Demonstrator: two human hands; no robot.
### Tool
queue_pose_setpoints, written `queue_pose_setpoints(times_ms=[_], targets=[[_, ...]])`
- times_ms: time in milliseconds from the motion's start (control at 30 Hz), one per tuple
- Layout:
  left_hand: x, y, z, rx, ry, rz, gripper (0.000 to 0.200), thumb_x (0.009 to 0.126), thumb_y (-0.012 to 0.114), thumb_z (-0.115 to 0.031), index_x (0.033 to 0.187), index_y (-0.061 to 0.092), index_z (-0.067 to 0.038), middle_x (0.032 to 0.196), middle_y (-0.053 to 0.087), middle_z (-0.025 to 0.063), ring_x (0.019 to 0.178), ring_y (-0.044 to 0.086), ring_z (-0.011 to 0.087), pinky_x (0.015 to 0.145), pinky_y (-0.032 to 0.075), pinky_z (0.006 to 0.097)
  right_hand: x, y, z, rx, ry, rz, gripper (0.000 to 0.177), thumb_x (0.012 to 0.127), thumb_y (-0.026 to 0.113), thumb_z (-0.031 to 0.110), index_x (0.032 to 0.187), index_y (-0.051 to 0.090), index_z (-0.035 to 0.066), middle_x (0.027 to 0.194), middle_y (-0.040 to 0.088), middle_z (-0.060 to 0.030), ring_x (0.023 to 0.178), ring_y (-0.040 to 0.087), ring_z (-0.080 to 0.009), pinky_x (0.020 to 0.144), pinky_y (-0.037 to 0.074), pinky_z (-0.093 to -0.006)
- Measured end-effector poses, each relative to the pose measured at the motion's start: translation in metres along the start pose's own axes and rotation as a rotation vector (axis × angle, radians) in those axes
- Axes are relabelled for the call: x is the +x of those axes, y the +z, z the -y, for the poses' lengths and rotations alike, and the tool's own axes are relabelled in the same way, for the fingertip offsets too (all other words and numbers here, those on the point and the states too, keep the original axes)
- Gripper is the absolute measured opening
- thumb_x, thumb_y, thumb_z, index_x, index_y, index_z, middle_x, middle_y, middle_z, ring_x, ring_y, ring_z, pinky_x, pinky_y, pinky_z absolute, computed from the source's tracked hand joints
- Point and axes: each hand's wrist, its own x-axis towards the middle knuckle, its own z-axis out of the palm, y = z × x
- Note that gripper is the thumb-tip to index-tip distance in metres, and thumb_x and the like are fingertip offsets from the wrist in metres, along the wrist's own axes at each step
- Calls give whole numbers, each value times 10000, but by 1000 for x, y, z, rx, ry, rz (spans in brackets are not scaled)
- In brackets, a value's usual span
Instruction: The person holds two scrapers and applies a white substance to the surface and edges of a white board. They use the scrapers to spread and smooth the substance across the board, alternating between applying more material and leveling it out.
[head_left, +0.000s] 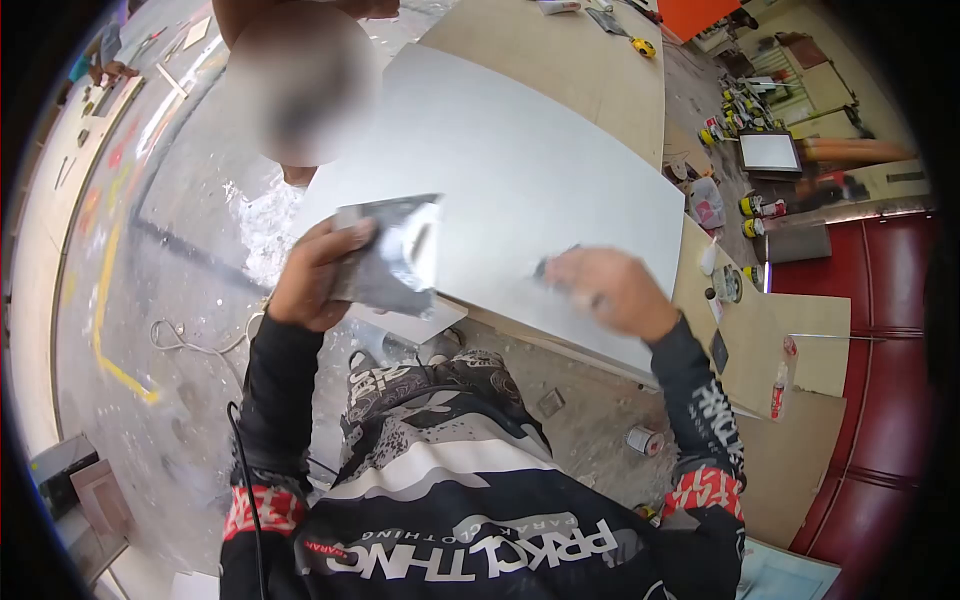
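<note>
My left hand [318, 272] is closed round the edge of a grey metallic sheet or flat plate [392, 262], held up beside the near left edge of a large white panel [520, 180]. Light glints off the right part of the plate. Over the right part of the panel, my right hand [612, 290] is blurred by motion, its fingers pressed together on a small dark object [546, 266] close to the white surface. What that object is cannot be made out.
Another person [300, 85] is at the panel's far left edge. Wooden boards [590, 60] lie behind and right of the panel. Bottles, a glass jar [728, 284] and a glue bottle [778, 390] stand at right. A can [645, 440] and a cable [190, 338] are on the floor.
</note>
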Motion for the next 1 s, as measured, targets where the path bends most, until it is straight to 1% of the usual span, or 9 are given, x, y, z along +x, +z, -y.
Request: queue_pose_setpoints(times_ms=[33, 100, 133, 200, 267, 367, 567, 667, 1000], targets=[[-2, -6, 2, -51, 46, -25, 398, 862, 591, -139, 1206, 505, 42, 1067, 632, 118, 907, 658, 189, 803, 551, 336, 3, -2, -28, 12, 61, -118, 534, 641, 444, -131, 1086, 665, 65, 1109, 664, -133, 1028, 630, -295, 906, 506, -361], [-15, -4, 16, -101, 110, -59, 449, 860, 593, -145, 1246, 477, 54, 1111, 628, 136, 946, 657, 199, 832, 552, 352, 8, -3, -89, 179, 306, -289, 566, 671, 407, -133, 1155, 640, 45, 1143, 647, -170, 1076, 613, -320, 960, 472, -343], [-19, -4, 27, -160, 117, -59, 446, 858, 598, -148, 1237, 479, 55, 1111, 630, 141, 960, 658, 209, 832, 558, 366, 13, -2, -122, 158, 307, -348, 511, 717, 406, -94, 1153, 637, 36, 1133, 642, -197, 1078, 609, -338, 957, 466, -341], [-28, -19, 59, -213, 80, -143, 432, 861, 598, -152, 1226, 494, 54, 1109, 633, 148, 977, 653, 228, 830, 557, 377, 24, 2, -191, -6, 400, -348, 473, 749, 415, -41, 1162, 632, 42, 1123, 628, -233, 1075, 595, -375, 948, 466, -367], [-37, -18, 80, -246, 57, -169, 421, 865, 595, -153, 1220, 502, 53, 1107, 634, 151, 984, 650, 234, 843, 551, 382, 46, -14, -196, -137, 648, -270, 464, 747, 449, 19, 1176, 625, 52, 1115, 621, -247, 1065, 586, -399, 947, 463, -394], [-45, -2, 102, -341, 126, -315, 390, 879, 573, -157, 1211, 517, 40, 1108, 637, 146, 990, 645, 240, 866, 535, 389, 60, -9, -246, -158, 663, -204, 476, 743, 474, 56, 1195, 622, 73, 1122, 618, -245, 1065, 582, -403, 944, 463, -421], [-52, -5, 119, -374, 133, -340, 371, 895, 536, -150, 1224, 510, 20, 1099, 643, 123, 982, 647, 245, 873, 528, 400, 81, -7, -261, -271, 771, -89, 483, 774, 487, 101, 1234, 619, 164, 1146, 622, -222, 1078, 589, -380, 947, 462, -434], [-50, -3, 125, -378, 139, -387, 376, 893, 537, -142, 1231, 504, 19, 1111, 640, 123, 1003, 641, 245, 890, 520, 407, 84, -5, -262, -264, 758, -103, 491, 776, 491, 108, 1243, 615, 192, 1158, 625, -205, 1093, 587, -369, 952, 462, -429], [-43, 3, 137, -441, 98, -348, 376, 892, 540, -122, 1234, 499, 31, 1154, 623, 134, 1040, 628, 246, 934, 497, 407, 89, 3, -277, -285, 803, -74, 480, 781, 513, 118, 1244, 615, 189, 1165, 627, -197, 1098, 588, -360, 951, 463, -417]])
